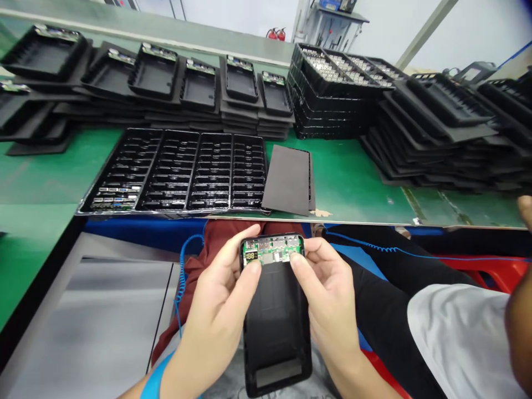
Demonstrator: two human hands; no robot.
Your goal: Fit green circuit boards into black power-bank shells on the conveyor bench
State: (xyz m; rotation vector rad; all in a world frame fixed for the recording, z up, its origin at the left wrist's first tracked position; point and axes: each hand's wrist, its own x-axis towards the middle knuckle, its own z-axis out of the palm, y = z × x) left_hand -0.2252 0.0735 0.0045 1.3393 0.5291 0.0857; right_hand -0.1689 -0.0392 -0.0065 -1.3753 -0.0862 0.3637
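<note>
A black rectangular plastic case (277,321) is held upright over the lap, with a green circuit board (272,250) across its top end. The board carries metal ports and a small digit display. My left hand (226,293) grips the case's left edge, its thumb pressing at the board's lower left beside the display. On the right edge, my right hand (326,288) wraps round the case, thumb on the board's right end. Fingertips behind the case are partly hidden. A blue band circles my left wrist.
A black compartment tray (187,172) with a few boards at its lower left lies on the green bench (341,177). Dark flat pieces (286,180) lie beside it. Behind are stacked cases (153,72), board trays (336,94) and a right-hand stack (436,133). Another person sits at right.
</note>
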